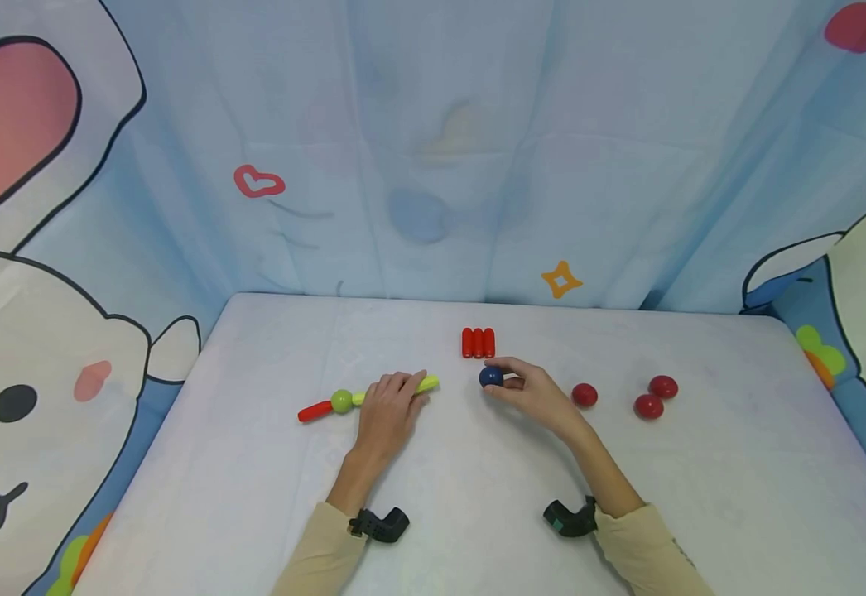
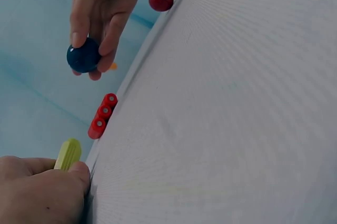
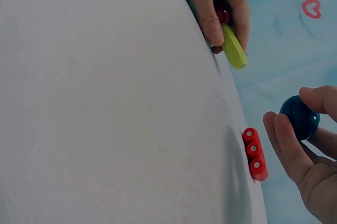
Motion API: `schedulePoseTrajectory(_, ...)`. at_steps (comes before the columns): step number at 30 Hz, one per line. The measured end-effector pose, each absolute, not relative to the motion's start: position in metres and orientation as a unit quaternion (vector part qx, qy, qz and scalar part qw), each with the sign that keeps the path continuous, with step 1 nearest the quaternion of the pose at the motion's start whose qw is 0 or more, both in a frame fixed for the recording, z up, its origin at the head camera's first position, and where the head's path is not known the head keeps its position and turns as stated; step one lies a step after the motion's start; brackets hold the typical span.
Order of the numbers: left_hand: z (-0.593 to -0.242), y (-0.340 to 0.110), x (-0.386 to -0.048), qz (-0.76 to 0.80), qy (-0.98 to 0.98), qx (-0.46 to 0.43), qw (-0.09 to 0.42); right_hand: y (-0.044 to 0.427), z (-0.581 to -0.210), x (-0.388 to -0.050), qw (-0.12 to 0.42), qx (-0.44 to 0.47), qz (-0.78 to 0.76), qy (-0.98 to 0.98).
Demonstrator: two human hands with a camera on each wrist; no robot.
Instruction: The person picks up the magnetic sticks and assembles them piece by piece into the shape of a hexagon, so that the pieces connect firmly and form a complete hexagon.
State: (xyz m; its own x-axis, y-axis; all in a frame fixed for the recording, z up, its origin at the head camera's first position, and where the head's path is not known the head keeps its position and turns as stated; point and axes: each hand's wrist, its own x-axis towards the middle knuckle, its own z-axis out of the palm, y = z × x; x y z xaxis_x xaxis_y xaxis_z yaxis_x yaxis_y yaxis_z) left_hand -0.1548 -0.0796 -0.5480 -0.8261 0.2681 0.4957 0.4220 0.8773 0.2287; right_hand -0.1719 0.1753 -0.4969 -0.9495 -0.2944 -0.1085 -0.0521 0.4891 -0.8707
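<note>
My left hand (image 1: 388, 414) grips a chain of joined pieces lying over the table's left half. From its left end come a red stick (image 1: 315, 411), a green ball (image 1: 341, 401) and a yellow-green stick (image 1: 359, 398). Another yellow-green stick (image 3: 233, 48) sticks out past the fingers, joined to a red ball (image 3: 223, 14) that the left hand partly covers in the right wrist view. My right hand (image 1: 536, 399) pinches a dark blue ball (image 1: 490, 377) between thumb and fingers, held up off the table in both wrist views.
Three short red sticks (image 1: 478, 343) lie side by side just beyond the blue ball. To the right sit three loose red balls, one (image 1: 584, 395) near the right hand and a pair (image 1: 649, 406) farther off. A printed curtain (image 1: 433, 149) hangs behind the white table (image 1: 463, 513).
</note>
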Motion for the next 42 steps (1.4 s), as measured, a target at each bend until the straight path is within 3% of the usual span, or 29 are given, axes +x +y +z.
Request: schedulePoseTrajectory(42,-0.547,-0.079,-0.155,-0.152,-0.934,-0.23,0.229,0.157,-0.508,-0.169,0.158,-0.081,-0.523,0.833)
